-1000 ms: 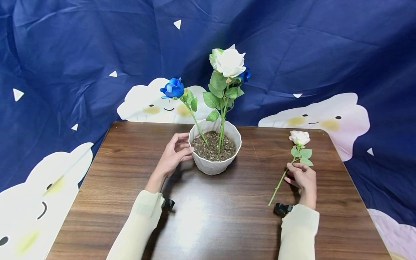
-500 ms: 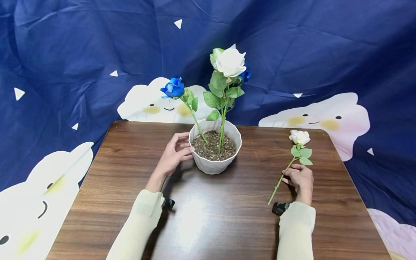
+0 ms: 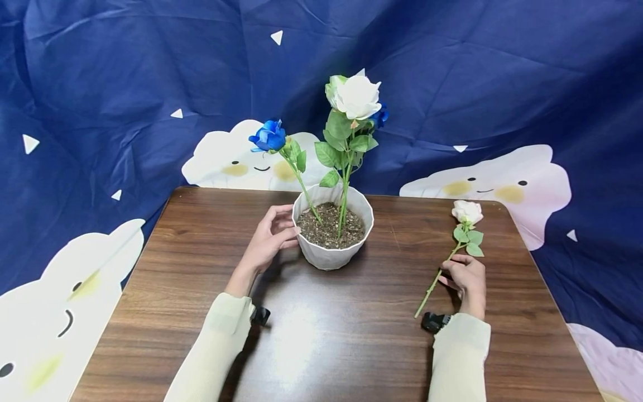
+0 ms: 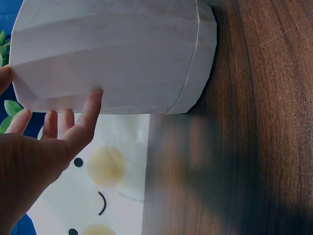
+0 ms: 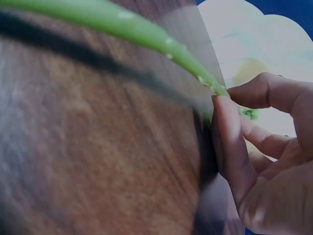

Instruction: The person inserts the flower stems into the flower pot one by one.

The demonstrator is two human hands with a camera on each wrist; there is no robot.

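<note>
A white-grey flower pot [image 3: 331, 258] with soil in it stands on the wooden table. My left hand [image 3: 268, 237] holds the pot's left side, its thumb at the rim; in the left wrist view its fingertips touch the faceted wall. Planted in the soil are a blue rose [image 3: 268, 137] leaning left and a white rose [image 3: 358, 97] standing tall, with another blue bloom [image 3: 380, 115] partly hidden behind it. On the right, my right hand [image 3: 467, 279] pinches the green stem [image 5: 146, 36] of a second white rose [image 3: 467, 212] between thumb and finger, low over the table.
The wooden table [image 3: 351, 335] reaches back to a dark blue cloth [image 3: 150, 67] with printed smiling clouds, which hangs right behind it. Both wrists carry a black camera strap. A bright glare lies on the table's middle.
My right hand has shifted its hold a little down the stem of the loose white rose, and the bloom has moved slightly right. My left hand stays at the pot.
</note>
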